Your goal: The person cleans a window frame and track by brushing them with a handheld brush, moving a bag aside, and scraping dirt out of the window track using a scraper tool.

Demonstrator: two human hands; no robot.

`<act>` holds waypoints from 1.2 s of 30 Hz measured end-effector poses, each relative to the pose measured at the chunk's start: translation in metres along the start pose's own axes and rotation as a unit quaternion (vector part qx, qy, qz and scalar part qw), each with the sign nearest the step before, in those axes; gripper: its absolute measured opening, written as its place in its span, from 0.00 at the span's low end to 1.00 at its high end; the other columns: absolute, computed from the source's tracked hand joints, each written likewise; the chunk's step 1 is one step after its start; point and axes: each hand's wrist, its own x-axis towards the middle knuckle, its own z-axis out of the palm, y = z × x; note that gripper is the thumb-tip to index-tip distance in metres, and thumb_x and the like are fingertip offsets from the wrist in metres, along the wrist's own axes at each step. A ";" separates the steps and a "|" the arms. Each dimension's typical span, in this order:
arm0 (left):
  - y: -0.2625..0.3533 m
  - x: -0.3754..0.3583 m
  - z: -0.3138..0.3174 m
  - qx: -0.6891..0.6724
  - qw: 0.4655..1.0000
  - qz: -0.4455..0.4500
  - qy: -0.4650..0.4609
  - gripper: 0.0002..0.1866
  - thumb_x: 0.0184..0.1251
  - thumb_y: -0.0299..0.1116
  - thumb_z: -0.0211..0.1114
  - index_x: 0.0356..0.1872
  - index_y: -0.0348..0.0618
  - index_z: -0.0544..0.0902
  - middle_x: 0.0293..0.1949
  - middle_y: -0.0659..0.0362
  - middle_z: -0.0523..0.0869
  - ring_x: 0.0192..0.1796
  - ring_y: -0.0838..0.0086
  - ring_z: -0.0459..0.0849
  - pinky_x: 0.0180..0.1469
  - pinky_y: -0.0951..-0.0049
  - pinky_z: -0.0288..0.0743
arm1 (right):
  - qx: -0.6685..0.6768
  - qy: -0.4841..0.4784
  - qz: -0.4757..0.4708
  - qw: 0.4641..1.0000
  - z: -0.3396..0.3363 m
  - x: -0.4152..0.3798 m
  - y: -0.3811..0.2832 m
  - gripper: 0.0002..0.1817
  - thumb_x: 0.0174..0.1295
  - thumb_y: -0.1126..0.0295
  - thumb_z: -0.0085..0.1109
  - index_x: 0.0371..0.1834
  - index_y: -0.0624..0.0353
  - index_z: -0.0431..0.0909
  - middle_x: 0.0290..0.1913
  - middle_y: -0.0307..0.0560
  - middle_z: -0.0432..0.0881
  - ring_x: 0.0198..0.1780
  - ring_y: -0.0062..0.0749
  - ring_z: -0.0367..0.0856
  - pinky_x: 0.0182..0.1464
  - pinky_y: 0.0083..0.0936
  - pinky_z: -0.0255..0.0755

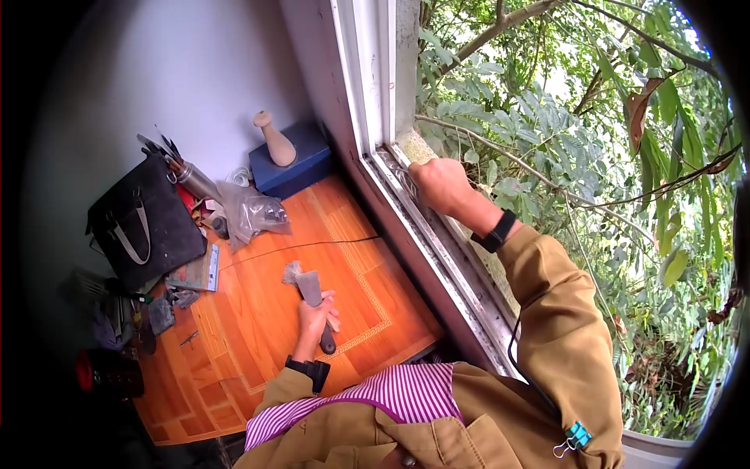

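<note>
My left hand [313, 319] is closed around a putty knife [310, 288], its flat blade pointing away from me and its dark handle end showing below my fingers. Just past the blade tip is a small crumpled greyish wad [291, 271], over the wooden tabletop. My right hand [441, 186] is a fist, palm down, at the far end of the white window track [426, 223]. Its fingers press toward the grimy channel beside the frame upright; I cannot tell what they hold.
At the back of the wooden table [258, 328] stand a blue box [308, 162] with a pale vase [275, 141] on it, a clear plastic bag [254, 215] and a black bag [144, 219]. A thin cable crosses the tabletop. Leafy branches [531, 141] crowd the open window.
</note>
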 end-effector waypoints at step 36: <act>0.048 -0.031 0.043 -0.093 0.985 0.089 -0.119 0.18 0.67 0.38 0.58 0.51 0.35 0.75 0.23 0.59 0.76 0.16 0.75 0.76 0.14 0.77 0.70 | 0.028 0.235 0.255 0.938 -0.153 -0.066 -0.062 0.07 0.54 0.66 0.53 0.27 0.56 0.77 0.24 0.55 0.79 0.26 0.53 0.78 0.29 0.42 0.72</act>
